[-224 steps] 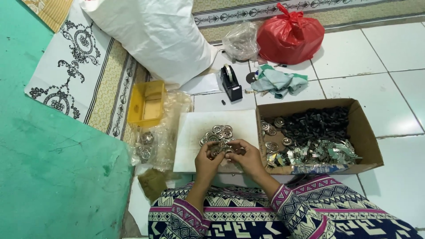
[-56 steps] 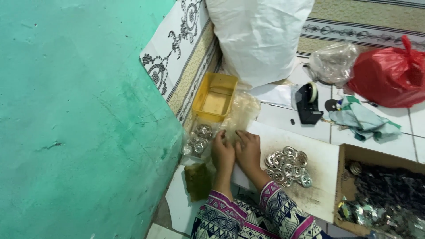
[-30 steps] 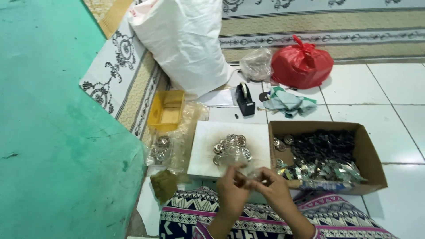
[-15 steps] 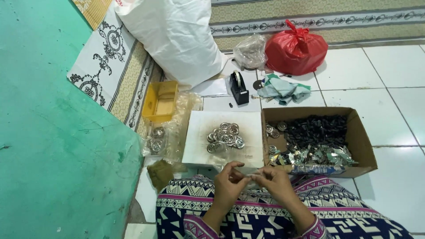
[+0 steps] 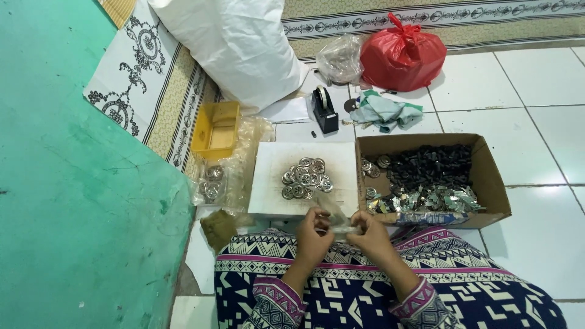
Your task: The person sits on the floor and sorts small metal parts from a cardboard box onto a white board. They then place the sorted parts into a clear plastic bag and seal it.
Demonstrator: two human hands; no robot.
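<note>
My left hand and my right hand meet over my lap, both pinching a small clear plastic bag between them. Just beyond them lies a white board with a pile of round silver metal discs on it. To the right stands an open cardboard box holding dark small parts, a few discs and shiny silver scraps. My patterned clothing fills the bottom of the view.
Left of the board lie clear bags with discs and a yellow tray. Behind are a black tape dispenser, a crumpled cloth, a red bag, a clear bag and a large white sack. A green wall rises at left.
My hands left the clear bags at the left of the board and came back over my lap, where they now hold a small clear bag. The view swung rightward.
</note>
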